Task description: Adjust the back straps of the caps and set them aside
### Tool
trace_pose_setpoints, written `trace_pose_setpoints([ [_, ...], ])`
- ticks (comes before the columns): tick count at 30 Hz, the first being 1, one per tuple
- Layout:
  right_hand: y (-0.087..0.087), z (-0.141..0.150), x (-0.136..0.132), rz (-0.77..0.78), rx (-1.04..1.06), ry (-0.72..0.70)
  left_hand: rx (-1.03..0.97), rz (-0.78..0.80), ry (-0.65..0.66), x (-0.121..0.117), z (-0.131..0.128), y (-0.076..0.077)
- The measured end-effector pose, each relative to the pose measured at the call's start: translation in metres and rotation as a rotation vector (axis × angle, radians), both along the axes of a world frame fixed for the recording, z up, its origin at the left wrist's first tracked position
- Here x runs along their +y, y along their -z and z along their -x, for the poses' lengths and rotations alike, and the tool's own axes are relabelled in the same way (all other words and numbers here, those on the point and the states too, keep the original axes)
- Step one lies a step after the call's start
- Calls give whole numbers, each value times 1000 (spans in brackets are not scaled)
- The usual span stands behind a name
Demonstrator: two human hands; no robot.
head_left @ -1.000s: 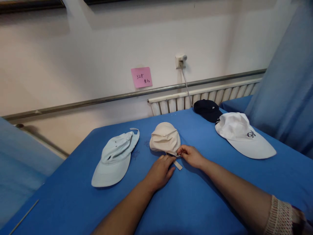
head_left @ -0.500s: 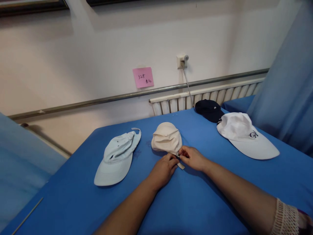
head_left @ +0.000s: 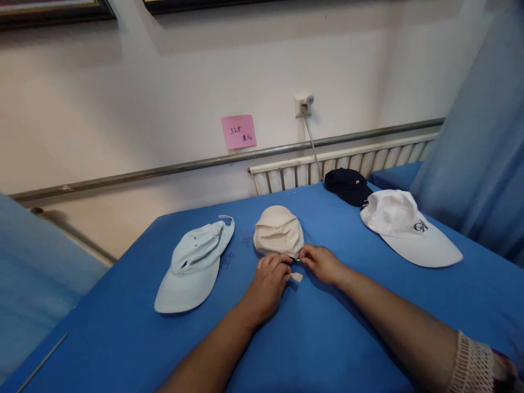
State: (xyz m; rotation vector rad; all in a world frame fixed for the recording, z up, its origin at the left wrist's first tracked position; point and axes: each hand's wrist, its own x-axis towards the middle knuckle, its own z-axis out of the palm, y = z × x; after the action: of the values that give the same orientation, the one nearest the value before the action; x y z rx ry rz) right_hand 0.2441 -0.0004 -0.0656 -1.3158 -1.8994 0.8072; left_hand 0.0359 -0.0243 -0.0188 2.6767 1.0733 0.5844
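A beige cap (head_left: 278, 232) sits crown up in the middle of the blue-covered table, its back edge toward me. My left hand (head_left: 268, 286) is closed at that near edge, fingers bent over the cap's strap; the loose strap end (head_left: 296, 277) pokes out to the right from under them. Thumb and forefinger of my right hand (head_left: 321, 263) pinch the strap at the cap's right near corner, beside a small dark bit. The exact grip of the left fingertips is hidden. A light blue cap (head_left: 192, 267) lies left of my hands.
To the right lie a white cap (head_left: 409, 229) with dark letters and, behind it, a navy cap (head_left: 347, 185). A thin stick (head_left: 43, 361) rests at the table's (head_left: 327, 338) left front. A radiator (head_left: 289, 177), a rail and curtains (head_left: 470, 147) border the table.
My left hand has shifted slightly up and left along the strap, its fingers now nearer the cap's edge. The loose strap end has moved a little left. My right hand keeps its pinch.
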Motion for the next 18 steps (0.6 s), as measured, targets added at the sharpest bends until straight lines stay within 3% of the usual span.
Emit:
trace_pose_setpoints([
  [3, 4, 0, 3, 51, 130, 6, -66, 25, -64, 4, 5, 0],
  [7, 6, 3, 7, 173, 526, -22, -140, 85, -195, 7, 9, 1],
  [10, 2, 5, 8, 203, 702, -10, -181, 114, -239, 7, 8, 0],
  [15, -2, 6, 6, 167, 721, 22, -234, 132, -246, 6, 7, 1],
  [18, -2, 6, 3, 91, 595, -2, -272, 121, -261, 6, 8, 1],
])
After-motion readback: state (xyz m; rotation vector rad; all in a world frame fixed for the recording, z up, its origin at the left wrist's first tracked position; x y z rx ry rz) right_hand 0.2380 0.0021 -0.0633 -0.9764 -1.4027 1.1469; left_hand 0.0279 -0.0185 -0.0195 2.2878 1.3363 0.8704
